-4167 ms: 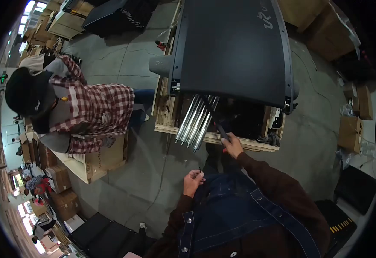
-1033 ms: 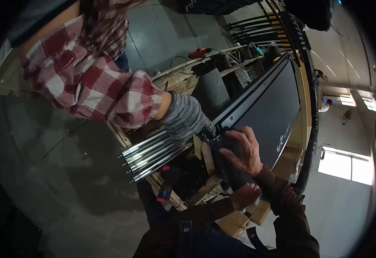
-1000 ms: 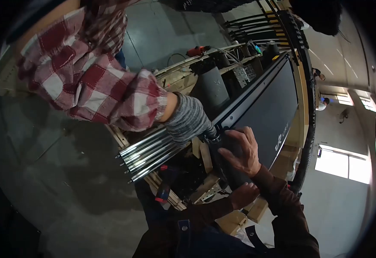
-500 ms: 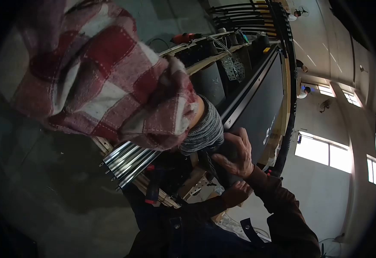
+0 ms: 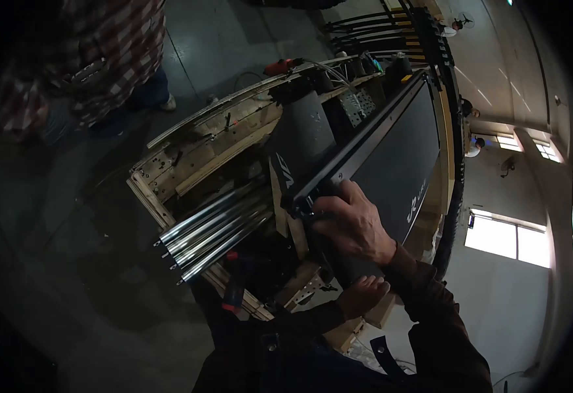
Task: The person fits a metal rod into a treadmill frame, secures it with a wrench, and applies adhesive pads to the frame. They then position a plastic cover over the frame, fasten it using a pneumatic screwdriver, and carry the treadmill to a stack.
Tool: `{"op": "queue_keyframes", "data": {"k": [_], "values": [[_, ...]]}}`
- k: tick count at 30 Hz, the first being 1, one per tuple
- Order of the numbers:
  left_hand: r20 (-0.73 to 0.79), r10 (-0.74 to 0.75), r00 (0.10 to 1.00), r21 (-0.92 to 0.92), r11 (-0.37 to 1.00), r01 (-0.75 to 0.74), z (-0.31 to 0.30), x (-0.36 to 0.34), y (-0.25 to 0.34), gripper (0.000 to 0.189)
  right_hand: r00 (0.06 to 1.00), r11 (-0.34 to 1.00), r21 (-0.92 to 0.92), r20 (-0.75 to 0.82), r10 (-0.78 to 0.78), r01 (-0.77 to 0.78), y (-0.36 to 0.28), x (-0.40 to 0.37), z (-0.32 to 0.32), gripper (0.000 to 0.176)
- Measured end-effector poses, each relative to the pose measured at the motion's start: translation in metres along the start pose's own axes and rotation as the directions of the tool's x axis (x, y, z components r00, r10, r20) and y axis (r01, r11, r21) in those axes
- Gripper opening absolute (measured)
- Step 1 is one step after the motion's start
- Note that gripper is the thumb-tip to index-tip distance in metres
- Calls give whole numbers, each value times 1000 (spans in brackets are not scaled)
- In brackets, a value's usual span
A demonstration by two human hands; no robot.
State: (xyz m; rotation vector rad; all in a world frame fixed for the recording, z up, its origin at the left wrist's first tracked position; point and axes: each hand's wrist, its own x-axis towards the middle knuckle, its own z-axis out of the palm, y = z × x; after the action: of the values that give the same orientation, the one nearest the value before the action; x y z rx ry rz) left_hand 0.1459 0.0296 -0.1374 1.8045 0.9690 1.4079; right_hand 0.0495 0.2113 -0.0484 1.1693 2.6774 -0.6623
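My right hand (image 5: 355,223) is closed on the near end of a black rail (image 5: 371,139), thumb and fingers around its corner. The rail runs along the edge of a large dark panel (image 5: 401,157) with white lettering. My left hand (image 5: 363,296) is below it, fingers curled near the panel's lower end; what it holds is hidden. Left of my hands, several shiny metal tubes (image 5: 211,229) lie side by side on a wooden crate frame (image 5: 149,196). A red-and-black tool (image 5: 234,281) lies beside the tubes.
A person in a checked shirt (image 5: 113,52) stands at the upper left, on the grey floor (image 5: 211,29). A red tool (image 5: 280,67) with a cable lies at the crate's far side. Curved black bars (image 5: 371,29) are stacked beyond. Other people (image 5: 476,147) are far off at the right.
The checked sleeve and grey cuff that covered the work have withdrawn to the upper left. My right hand has moved left onto the rail's end. My left hand has barely moved.
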Motion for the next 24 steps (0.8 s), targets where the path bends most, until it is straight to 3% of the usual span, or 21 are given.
{"op": "queue_keyframes", "data": {"k": [1, 3, 4, 6, 7, 10, 11, 13, 14, 15, 17, 18, 19, 23, 24], "values": [[21, 9, 1000, 12, 1000, -9, -1, -3, 3, 13, 1000, 1000, 13, -22, 3, -2, 1, -3, 3, 34], [324, -38, 945, -3, 999, 41, -2, -2, 1, 19, 997, 995, 93, -75, -23, 30, 9, -6, 7, 32], [347, -21, 938, 14, 1000, 17, -3, -3, 0, 19, 994, 995, 99, -112, -19, 30, 11, -9, 6, 32], [231, -25, 973, 72, 997, 9, -1, -8, -1, 18, 992, 955, 294, -127, -6, 44, 15, -18, 6, 32], [184, -19, 983, 99, 995, 0, 0, -10, -2, 17, 987, 816, 570, -161, 2, 91, 17, -28, 2, 33], [42, 3, 999, 158, 987, -10, 3, -16, -3, 15, 983, 713, 695, -178, 46, 93, 25, -95, -29, 31], [5, 11, 1000, 162, 987, -12, 3, -15, -3, 14, 975, 697, 711, -207, 79, 95, 36, -126, -35, 31], [-68, -28, 997, 105, 994, 35, -16, 8, 17, 7, 878, 855, 468, -478, 31, 224, 65, -196, -40, 31], [-74, -262, 962, -92, 963, 255, -9, 8, 24, 8, 810, 800, 555, -563, 160, 228, 79, -233, -33, 22], [-39, -489, 872, -265, 846, 462, -2, 6, 32, 10, 785, 787, 573, -586, 199, 228, 93, -272, -22, 22], [46, -566, 823, -649, 609, 456, 15, -4, 62, 17, 709, 450, 849, -496, 500, 277, 133, -338, 8, 21], [69, -537, 841, -660, 608, 442, 30, -13, 79, 18, 714, 352, 886, -454, 533, 301, 151, -366, 30, 27], [87, -534, 841, -628, 626, 463, 55, -29, 96, 18, 758, 349, 900, -416, 503, 262, 173, -397, 60, 29], [302, -705, 642, -509, 450, 734, 176, -84, 145, 21, 849, 173, 980, -176, 499, 101, 178, -514, 130, 29], [353, -736, 578, -480, 388, 787, 208, -96, 145, 19, 837, 177, 975, -207, 506, 134, 178, -542, 151, 26]]}}
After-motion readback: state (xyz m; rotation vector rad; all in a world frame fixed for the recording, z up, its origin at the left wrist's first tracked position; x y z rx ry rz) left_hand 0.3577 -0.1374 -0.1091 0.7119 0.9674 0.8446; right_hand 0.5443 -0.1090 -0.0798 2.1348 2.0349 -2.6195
